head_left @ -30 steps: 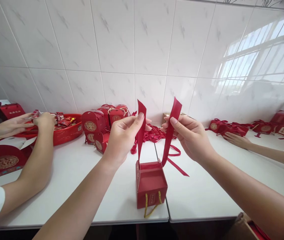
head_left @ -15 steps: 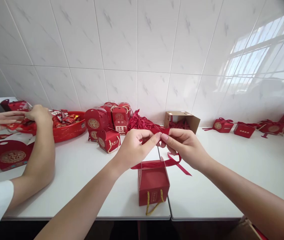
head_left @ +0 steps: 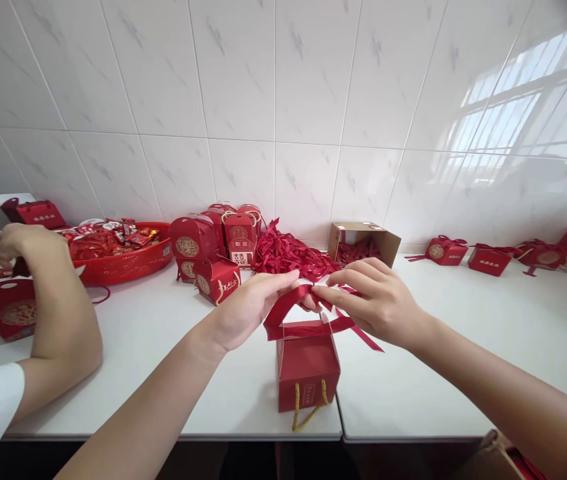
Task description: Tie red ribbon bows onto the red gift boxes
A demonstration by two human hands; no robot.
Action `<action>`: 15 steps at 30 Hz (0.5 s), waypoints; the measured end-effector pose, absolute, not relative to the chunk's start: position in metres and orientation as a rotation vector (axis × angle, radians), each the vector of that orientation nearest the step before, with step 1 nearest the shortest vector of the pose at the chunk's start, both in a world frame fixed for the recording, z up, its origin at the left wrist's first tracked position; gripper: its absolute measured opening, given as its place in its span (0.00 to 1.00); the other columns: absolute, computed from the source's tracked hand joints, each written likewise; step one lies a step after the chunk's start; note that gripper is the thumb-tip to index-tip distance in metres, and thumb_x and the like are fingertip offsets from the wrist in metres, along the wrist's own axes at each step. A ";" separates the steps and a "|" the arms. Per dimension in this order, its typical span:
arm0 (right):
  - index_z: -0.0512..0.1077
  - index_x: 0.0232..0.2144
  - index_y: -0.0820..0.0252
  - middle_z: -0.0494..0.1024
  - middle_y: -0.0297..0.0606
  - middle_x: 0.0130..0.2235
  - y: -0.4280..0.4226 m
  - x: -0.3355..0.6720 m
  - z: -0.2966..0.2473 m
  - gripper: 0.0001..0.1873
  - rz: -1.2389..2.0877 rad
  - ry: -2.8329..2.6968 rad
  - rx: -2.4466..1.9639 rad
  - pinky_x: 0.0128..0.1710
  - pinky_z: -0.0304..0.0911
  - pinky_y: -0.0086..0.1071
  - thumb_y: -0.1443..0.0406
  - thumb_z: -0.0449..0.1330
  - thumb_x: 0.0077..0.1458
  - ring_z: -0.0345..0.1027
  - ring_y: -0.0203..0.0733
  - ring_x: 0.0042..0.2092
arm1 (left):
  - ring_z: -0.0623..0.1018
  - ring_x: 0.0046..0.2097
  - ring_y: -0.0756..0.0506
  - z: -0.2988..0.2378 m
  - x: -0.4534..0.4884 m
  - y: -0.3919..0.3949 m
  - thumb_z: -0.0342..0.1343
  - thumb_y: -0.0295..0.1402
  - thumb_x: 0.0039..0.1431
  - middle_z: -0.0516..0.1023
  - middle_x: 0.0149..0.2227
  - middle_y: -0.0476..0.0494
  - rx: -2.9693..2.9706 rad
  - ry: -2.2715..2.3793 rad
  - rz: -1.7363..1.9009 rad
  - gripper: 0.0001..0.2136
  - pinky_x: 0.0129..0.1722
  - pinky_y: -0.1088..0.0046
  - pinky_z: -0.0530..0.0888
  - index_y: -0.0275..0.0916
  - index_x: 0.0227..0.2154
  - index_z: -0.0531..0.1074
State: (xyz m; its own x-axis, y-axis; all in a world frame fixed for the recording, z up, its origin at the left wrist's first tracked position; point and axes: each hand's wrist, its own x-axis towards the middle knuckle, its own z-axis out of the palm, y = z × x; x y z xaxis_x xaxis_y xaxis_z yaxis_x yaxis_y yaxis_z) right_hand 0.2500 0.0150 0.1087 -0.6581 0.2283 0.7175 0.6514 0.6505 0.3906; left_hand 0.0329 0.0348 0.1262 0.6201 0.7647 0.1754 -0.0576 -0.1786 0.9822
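Note:
A small red gift box (head_left: 308,370) with a gold rope handle stands upright near the table's front edge. A red ribbon (head_left: 279,312) passes through the box's top and loops up above it. My left hand (head_left: 258,303) is closed on the ribbon from the left, its thumb side up and some fingertips hidden behind the ribbon. From the right, my right hand (head_left: 376,297) pinches the ribbon with its fingertips just over the box. A loose ribbon end hangs down to the right of the box.
Red boxes (head_left: 193,240) and a heap of red ribbons (head_left: 290,253) stand by the wall, beside an open cardboard box (head_left: 388,248). Bow-tied boxes (head_left: 446,252) sit at the right. At the left, a co-worker's arm (head_left: 63,320) is near a red basin (head_left: 128,267) of sweets.
My hands have come lower and slightly apart; the ribbon now forms a visible loop over the box. The co-worker's hands have moved left, away from the basin.

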 end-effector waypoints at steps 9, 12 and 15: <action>0.74 0.34 0.59 0.76 0.43 0.36 0.000 0.267 0.091 0.07 -0.445 -1.938 -0.915 0.34 0.63 0.35 0.69 0.55 0.57 0.69 0.42 0.36 | 0.74 0.35 0.43 0.115 0.013 0.021 0.53 0.43 0.55 0.79 0.29 0.47 2.317 1.179 1.134 0.14 0.42 0.69 0.67 0.42 0.22 0.75; 0.72 0.25 0.58 0.75 0.41 0.30 -0.012 0.301 0.077 0.12 -0.271 -1.880 -1.265 0.29 0.62 0.35 0.63 0.54 0.57 0.67 0.41 0.30 | 0.70 0.27 0.46 0.095 -0.027 0.027 0.53 0.42 0.52 0.73 0.21 0.49 2.346 1.519 1.141 0.14 0.33 0.72 0.65 0.41 0.16 0.69; 0.72 0.20 0.57 0.74 0.39 0.23 -0.022 0.335 0.050 0.19 0.177 -1.882 -1.709 0.22 0.59 0.34 0.56 0.52 0.57 0.64 0.41 0.24 | 0.66 0.22 0.47 0.065 -0.072 0.032 0.52 0.40 0.47 0.66 0.14 0.51 2.168 1.945 0.789 0.15 0.27 0.73 0.62 0.40 0.11 0.64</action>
